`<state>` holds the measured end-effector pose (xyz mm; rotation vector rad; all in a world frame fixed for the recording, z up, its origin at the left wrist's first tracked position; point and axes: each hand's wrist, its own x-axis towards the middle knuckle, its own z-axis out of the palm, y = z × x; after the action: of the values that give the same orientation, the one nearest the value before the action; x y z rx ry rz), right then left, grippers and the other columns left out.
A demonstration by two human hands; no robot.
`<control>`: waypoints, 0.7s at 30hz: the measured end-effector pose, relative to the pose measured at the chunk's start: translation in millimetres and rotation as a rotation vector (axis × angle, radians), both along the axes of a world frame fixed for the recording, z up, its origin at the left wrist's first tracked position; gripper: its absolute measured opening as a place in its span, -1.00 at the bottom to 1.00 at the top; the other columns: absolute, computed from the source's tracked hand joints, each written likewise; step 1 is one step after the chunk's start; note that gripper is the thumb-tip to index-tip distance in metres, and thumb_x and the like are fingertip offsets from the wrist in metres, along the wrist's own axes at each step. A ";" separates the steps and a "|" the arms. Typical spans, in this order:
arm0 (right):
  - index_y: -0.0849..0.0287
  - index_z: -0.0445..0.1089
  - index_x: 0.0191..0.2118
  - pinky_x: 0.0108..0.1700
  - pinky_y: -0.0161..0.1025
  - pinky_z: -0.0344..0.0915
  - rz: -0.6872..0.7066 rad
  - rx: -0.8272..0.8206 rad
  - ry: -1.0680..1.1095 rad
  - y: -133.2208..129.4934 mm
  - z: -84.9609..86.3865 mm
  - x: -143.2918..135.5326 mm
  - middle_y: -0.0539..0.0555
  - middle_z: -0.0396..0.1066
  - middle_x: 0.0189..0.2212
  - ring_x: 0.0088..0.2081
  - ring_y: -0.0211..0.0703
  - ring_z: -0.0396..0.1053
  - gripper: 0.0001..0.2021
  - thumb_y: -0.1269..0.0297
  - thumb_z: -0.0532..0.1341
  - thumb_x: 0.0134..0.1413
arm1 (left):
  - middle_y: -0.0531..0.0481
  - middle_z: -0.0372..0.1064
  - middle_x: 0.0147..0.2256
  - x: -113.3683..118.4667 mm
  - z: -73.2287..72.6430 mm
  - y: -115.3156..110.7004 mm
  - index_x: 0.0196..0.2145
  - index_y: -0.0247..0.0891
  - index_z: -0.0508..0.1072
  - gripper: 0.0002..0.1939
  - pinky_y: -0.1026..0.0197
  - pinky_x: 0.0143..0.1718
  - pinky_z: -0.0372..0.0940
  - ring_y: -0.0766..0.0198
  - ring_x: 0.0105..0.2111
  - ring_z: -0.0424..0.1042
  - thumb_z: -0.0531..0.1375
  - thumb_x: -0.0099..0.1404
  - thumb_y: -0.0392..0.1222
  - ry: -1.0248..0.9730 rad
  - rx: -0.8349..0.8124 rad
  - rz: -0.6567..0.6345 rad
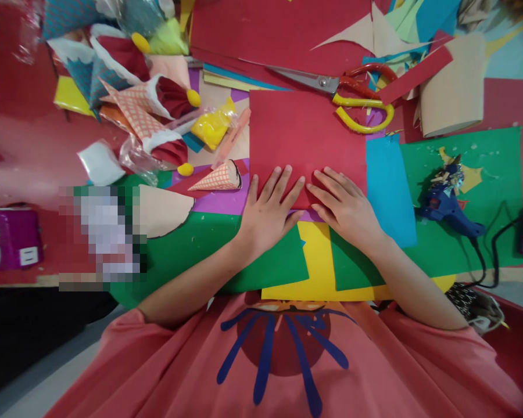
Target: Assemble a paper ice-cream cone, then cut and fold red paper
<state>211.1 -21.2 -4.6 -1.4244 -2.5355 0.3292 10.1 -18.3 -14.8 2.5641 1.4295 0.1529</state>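
A red sheet lies flat over purple, green and yellow sheets in front of me. My left hand rests on its near left edge, palm down, fingers spread. My right hand lies palm down on the near right part, fingers also apart; neither hand holds anything. Scissors with red and yellow handles lie across the sheet's far right corner, blades pointing left. Left of the red sheet is a small checked paper cone. A blue sheet sticks out at the right.
A blue glue gun with a cord lies on a green sheet at the right. Checked and blue cones with white trim are heaped at the far left. A beige paper roll stands at the far right. A purple box is on the left.
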 end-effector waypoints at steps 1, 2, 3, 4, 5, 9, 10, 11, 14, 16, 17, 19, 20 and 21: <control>0.18 0.29 0.17 0.26 0.14 0.19 -0.002 -0.008 0.003 0.2 -0.2 -0.2 0.21 0.22 0.25 0.31 0.05 0.10 -0.59 0.17 -0.01 0.31 | -0.24 -0.03 0.33 0.0 -0.1 0.0 0.31 -0.16 0.08 -0.40 -0.30 0.28 -0.07 -0.06 0.33 0.00 -0.10 0.40 0.11 0.001 -0.003 0.001; 0.18 0.29 0.17 0.26 0.14 0.18 -0.005 -0.013 0.003 0.3 -0.4 -0.4 0.20 0.22 0.25 0.32 0.05 0.10 -0.58 0.16 -0.01 0.31 | -0.24 -0.04 0.33 0.1 -0.2 0.0 0.31 -0.16 0.07 -0.40 -0.30 0.28 -0.08 -0.06 0.33 0.00 -0.10 0.40 0.12 0.001 -0.008 0.002; 0.19 0.29 0.17 0.27 0.13 0.17 -0.006 -0.016 0.003 0.4 -0.6 -0.5 0.20 0.22 0.25 0.32 0.05 0.10 -0.58 0.15 -0.02 0.31 | -0.24 -0.05 0.33 0.0 -0.3 0.0 0.31 -0.16 0.07 -0.39 -0.30 0.28 -0.09 -0.06 0.34 -0.01 -0.09 0.40 0.12 0.000 -0.012 0.003; 0.19 0.30 0.17 0.27 0.13 0.17 -0.008 -0.018 0.002 0.5 -0.7 -0.6 0.20 0.22 0.25 0.32 0.04 0.10 -0.58 0.15 -0.02 0.31 | -0.24 -0.05 0.33 0.0 -0.5 0.0 0.31 -0.16 0.07 -0.39 -0.30 0.28 -0.09 -0.06 0.34 -0.01 -0.09 0.40 0.12 -0.001 -0.014 0.004; 0.19 0.30 0.17 0.27 0.13 0.17 -0.010 -0.019 0.001 0.6 -0.9 -0.6 0.20 0.22 0.25 0.32 0.04 0.10 -0.58 0.15 -0.02 0.31 | -0.24 -0.05 0.33 -0.1 -0.7 0.0 0.31 -0.16 0.08 -0.39 -0.30 0.29 -0.10 -0.06 0.34 -0.01 -0.08 0.40 0.12 -0.002 -0.015 0.005; 0.18 0.30 0.17 0.28 0.12 0.15 -0.013 -0.029 0.009 0.7 -2.0 -0.2 0.20 0.22 0.25 0.32 0.03 0.09 -0.57 0.13 -0.02 0.31 | -0.24 -0.04 0.33 -0.9 -2.1 -0.2 0.31 -0.16 0.08 -0.39 -0.29 0.29 -0.10 -0.05 0.34 -0.01 -0.07 0.39 0.11 -0.008 -0.003 0.001; 0.18 0.30 0.17 0.28 0.13 0.15 -0.014 -0.031 0.013 0.7 -2.3 0.0 0.20 0.21 0.25 0.32 0.03 0.09 -0.57 0.13 -0.02 0.31 | -0.24 -0.05 0.33 -1.0 -2.5 -0.2 0.31 -0.16 0.08 -0.39 -0.29 0.29 -0.10 -0.05 0.34 -0.01 -0.07 0.39 0.11 -0.009 0.000 0.000; 0.17 0.29 0.17 0.28 0.13 0.14 -0.016 -0.034 0.016 0.6 -2.7 0.1 0.19 0.21 0.26 0.32 0.03 0.08 -0.57 0.13 -0.02 0.31 | -0.24 -0.05 0.33 -1.2 -3.0 -0.2 0.31 -0.17 0.08 -0.39 -0.29 0.29 -0.10 -0.05 0.34 -0.01 -0.07 0.39 0.11 -0.011 0.001 -0.001; 0.15 0.29 0.18 0.29 0.14 0.13 -0.024 -0.044 0.025 0.4 -3.4 0.0 0.18 0.20 0.26 0.33 0.03 0.07 -0.57 0.13 -0.03 0.32 | -0.24 -0.05 0.33 -1.4 -3.8 -0.3 0.31 -0.17 0.07 -0.39 -0.29 0.29 -0.11 -0.05 0.34 -0.01 -0.07 0.40 0.11 -0.012 0.004 -0.005; 0.16 0.28 0.18 0.29 0.14 0.13 -0.024 -0.048 0.024 0.3 -3.3 -0.2 0.19 0.20 0.26 0.33 0.02 0.07 -0.56 0.13 -0.04 0.32 | -0.24 -0.06 0.33 -1.6 -4.0 -0.5 0.31 -0.17 0.06 -0.39 -0.28 0.29 -0.11 -0.05 0.34 -0.02 -0.08 0.40 0.12 -0.012 0.001 -0.003; 0.16 0.28 0.19 0.29 0.13 0.13 -0.022 -0.050 0.022 0.1 -3.0 -0.4 0.19 0.20 0.26 0.33 0.02 0.07 -0.56 0.12 -0.05 0.32 | -0.24 -0.06 0.33 -1.6 -3.9 -0.6 0.31 -0.17 0.06 -0.38 -0.28 0.29 -0.11 -0.05 0.34 -0.02 -0.08 0.40 0.12 -0.012 -0.001 -0.002; 0.17 0.27 0.20 0.31 0.11 0.09 -0.027 -0.055 0.012 -0.2 -2.4 -0.9 0.18 0.20 0.27 0.34 0.01 0.06 -0.55 0.11 -0.05 0.32 | -0.24 -0.06 0.33 -1.7 -3.4 -0.8 0.31 -0.16 0.06 -0.39 -0.28 0.29 -0.10 -0.04 0.34 -0.02 -0.08 0.40 0.12 -0.012 0.000 -0.001; 0.17 0.26 0.21 0.32 0.11 0.07 -0.041 -0.057 0.004 -0.5 -2.1 -1.1 0.18 0.18 0.27 0.34 0.02 0.04 -0.53 0.09 -0.06 0.32 | -0.24 -0.05 0.33 -1.7 -3.0 -0.9 0.31 -0.15 0.05 -0.39 -0.28 0.29 -0.09 -0.05 0.34 -0.01 -0.08 0.40 0.12 -0.011 0.004 -0.003; 0.17 0.24 0.22 0.33 0.12 0.03 -0.064 -0.060 -0.007 -0.9 -1.9 -1.4 0.19 0.15 0.29 0.35 0.03 0.01 -0.51 0.06 -0.06 0.31 | -0.25 -0.05 0.33 -1.7 -2.6 -1.1 0.32 -0.14 0.05 -0.39 -0.29 0.28 -0.08 -0.05 0.34 0.00 -0.09 0.40 0.12 -0.009 0.009 -0.006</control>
<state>209.7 -22.1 -6.5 -1.5271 -2.4993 0.3928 8.5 -19.3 -17.4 2.5719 1.4215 0.1699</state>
